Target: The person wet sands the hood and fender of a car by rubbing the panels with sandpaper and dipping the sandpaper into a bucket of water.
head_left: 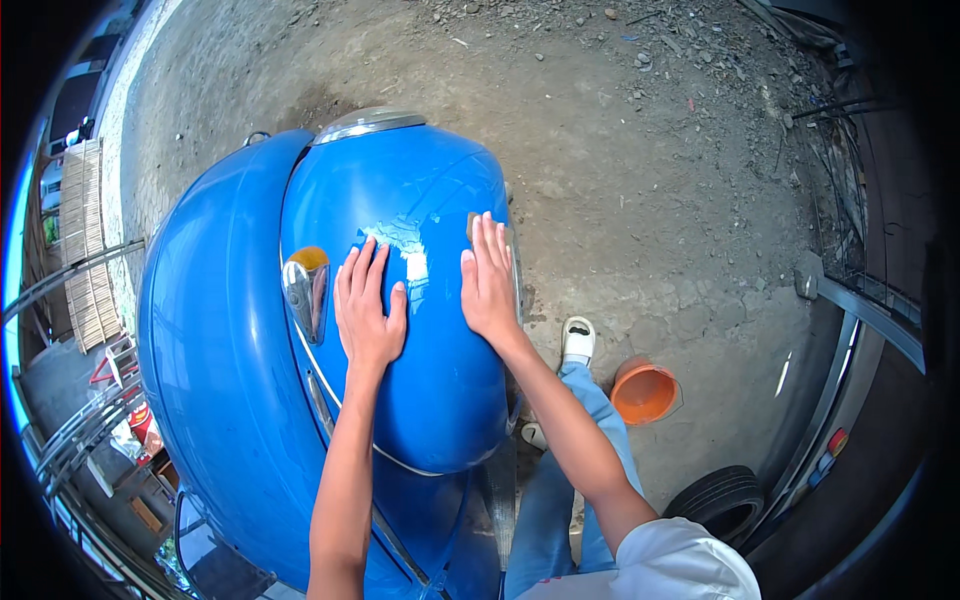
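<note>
**Two bare hands flat on a blue fender**

Car's rounded blue fender (440,390) fills the middle of the frame, the blue hood (215,290) curving along its left. Near the fender's upper middle, a pale patch (405,240), ragged and cracked-looking; glare may account for part of it.

Left hand (368,310) lies left of the patch, fingers a little spread, tips at its edge, thumb apart. Orange-topped chrome lamp (306,290) just beside it. Right hand (490,285) rests right of the patch near the fender's outer edge, fingers straight and close together; small brown spot (472,226) by the fingertips. Neither hand grips: both wide, flat, closed on nothing visible. Cannot tell whether anything thin lies under the palms.

Step in hand, as I judge it: working the surface by touch on both sides of the damaged area. Next move seems to call for light, even palm contact following the curve, with care at the patch's ragged edges, where flakes could lift or catch a fingertip.

Also noted: orange bucket (645,390) on the ground, right of centre; black tyre (718,505) lower right.
</note>
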Motion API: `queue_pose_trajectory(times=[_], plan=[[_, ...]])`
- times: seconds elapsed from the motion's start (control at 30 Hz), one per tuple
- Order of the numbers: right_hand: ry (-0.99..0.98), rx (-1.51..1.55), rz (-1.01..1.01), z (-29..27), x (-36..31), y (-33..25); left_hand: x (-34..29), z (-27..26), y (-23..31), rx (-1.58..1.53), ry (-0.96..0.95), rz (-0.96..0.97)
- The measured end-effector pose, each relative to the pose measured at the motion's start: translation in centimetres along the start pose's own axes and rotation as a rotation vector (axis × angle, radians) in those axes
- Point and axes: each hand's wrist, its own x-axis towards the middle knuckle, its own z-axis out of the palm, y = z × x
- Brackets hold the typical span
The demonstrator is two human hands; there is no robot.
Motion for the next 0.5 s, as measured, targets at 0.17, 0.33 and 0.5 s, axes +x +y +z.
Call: queue_pose_trajectory(times=[0.17, 0.33, 0.5], plan=[[0.064, 0.372, 0.417, 0.4, 11.9, 7.0, 0.5, 0.3, 0.9, -0.030, -0.028, -0.050], [0.215, 0.598, 0.528, 1.5, 10.4, 6.9, 0.5, -0.6, 0.2, -0.054, -0.020, -0.061], [0.331, 0.440, 0.550, 0.3, 11.0, 7.6, 0.5, 0.1, 0.5, -0.090, 0.008, -0.048]])
